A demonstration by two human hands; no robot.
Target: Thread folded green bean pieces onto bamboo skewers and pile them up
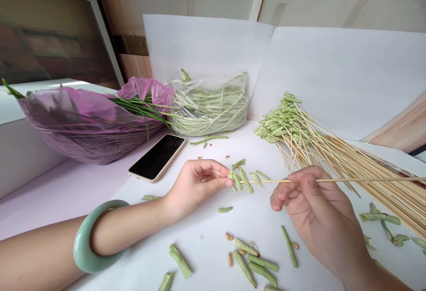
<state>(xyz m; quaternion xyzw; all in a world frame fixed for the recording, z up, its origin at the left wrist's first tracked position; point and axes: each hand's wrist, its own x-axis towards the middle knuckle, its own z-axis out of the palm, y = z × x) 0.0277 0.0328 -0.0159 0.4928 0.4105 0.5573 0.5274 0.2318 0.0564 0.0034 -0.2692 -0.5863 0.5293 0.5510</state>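
Observation:
My left hand point(196, 185), with a green bangle on its wrist, pinches a piece of green bean point(232, 176) at the left end of a thin wooden skewer point(366, 179). Several short bean pieces point(245, 180) sit crosswise along that end of the skewer. Fingers and thumb of my right hand point(319, 211) close round the skewer further right, and its long end runs past the right edge of the view. Loose bean pieces point(261, 262) and a few brown seeds point(229, 259) lie on the white surface point(206, 237) below my hands.
A purple bag point(89, 122) of green stalks stands at the left, beside a clear bag point(213, 104) of long beans. A black-screened phone point(158, 157) lies in front. At the right rests a pile of skewers point(372, 162) with beans point(282, 120) on their far ends.

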